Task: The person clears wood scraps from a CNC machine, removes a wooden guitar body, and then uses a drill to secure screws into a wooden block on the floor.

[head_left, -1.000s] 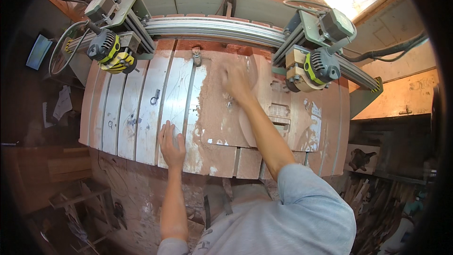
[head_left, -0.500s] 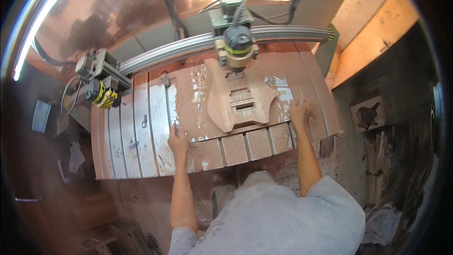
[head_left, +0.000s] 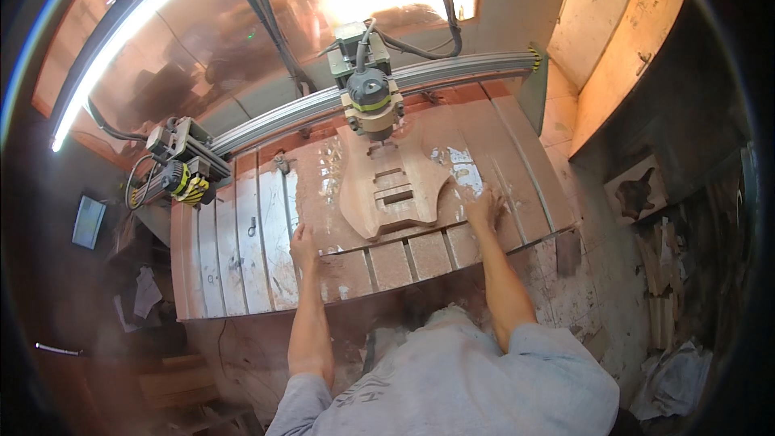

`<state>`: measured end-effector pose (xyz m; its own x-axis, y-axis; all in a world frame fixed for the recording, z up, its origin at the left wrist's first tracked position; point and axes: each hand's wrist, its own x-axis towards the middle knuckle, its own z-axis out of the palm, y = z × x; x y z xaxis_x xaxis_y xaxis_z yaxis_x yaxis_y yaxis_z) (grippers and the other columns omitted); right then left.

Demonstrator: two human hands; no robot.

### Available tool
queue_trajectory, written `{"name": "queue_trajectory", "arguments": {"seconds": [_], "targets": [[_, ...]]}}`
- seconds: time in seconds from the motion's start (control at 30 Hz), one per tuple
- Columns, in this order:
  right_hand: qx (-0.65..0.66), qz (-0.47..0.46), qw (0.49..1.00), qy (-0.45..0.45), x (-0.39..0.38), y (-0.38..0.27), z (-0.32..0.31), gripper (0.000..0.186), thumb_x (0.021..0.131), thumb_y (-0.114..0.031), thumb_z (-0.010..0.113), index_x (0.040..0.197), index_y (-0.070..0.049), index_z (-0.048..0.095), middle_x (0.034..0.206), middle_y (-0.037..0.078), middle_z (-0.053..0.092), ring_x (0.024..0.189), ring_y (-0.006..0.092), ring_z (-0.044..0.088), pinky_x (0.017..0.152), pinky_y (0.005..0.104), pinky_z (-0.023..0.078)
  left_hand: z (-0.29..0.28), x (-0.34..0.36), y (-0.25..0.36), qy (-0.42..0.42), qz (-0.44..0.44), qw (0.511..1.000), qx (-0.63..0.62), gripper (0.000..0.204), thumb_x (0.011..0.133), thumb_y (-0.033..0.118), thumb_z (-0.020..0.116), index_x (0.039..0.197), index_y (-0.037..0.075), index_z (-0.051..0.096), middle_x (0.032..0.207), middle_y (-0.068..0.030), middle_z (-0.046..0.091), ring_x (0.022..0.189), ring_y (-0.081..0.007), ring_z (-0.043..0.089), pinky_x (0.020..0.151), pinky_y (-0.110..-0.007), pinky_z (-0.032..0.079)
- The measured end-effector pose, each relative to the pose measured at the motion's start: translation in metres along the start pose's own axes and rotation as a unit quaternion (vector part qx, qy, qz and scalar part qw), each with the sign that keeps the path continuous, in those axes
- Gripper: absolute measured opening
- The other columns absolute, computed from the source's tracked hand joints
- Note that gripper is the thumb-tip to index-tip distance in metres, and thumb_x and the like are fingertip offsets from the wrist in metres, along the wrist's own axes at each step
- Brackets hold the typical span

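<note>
A person leans over a slatted, dust-covered router table, both hands pressed flat on its surface. The left hand lies open, fingers spread, on the slats near the table's front edge, just beside the lower left flank of a pale wooden guitar-body blank with three rectangular pockets cut into its face. The right hand is likewise open and gripping nothing, palm down in loose sawdust at the blank's lower right flank; whether its fingertips touch the wood cannot be told. The blank lies flat toward the table's far middle, directly beneath one grey-and-yellow router head riding a silver gantry rail that spans the table's far edge. A second router head, yellow and black, sits parked at the far left corner. One blank, two router heads and two open hands are in view.
</note>
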<state>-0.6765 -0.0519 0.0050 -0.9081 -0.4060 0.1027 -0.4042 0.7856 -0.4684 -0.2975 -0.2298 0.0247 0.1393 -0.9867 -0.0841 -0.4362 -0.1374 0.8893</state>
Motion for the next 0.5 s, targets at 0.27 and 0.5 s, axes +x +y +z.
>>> {"name": "queue_trajectory", "arguments": {"seconds": [0.27,0.5], "targets": [[-0.011,-0.068,0.997,-0.044,0.058,0.038,-0.009,0.049,0.080,-0.027,0.072,0.119,0.000,0.064,0.117,0.027,0.062,0.119,0.0444,0.052,0.106,0.0509,0.036,0.004,-0.078,-0.007,0.030,-0.024,0.998,0.042,0.045,0.091,0.032,0.062,0.123,0.001,0.068,0.119,-0.0179,0.070,0.112,-0.0275,0.066,0.098,-0.035,0.047],[-0.015,-0.155,0.987,0.029,0.022,0.053,-0.018,0.051,0.083,-0.032,0.072,0.123,-0.001,0.064,0.121,0.030,0.060,0.118,0.0454,0.052,0.105,0.0515,0.037,-0.020,-0.088,-0.015,0.027,-0.001,1.000,0.011,0.043,0.089,0.031,0.065,0.120,0.002,0.070,0.112,-0.0193,0.072,0.106,-0.0281,0.069,0.094,-0.035,0.050]]}}
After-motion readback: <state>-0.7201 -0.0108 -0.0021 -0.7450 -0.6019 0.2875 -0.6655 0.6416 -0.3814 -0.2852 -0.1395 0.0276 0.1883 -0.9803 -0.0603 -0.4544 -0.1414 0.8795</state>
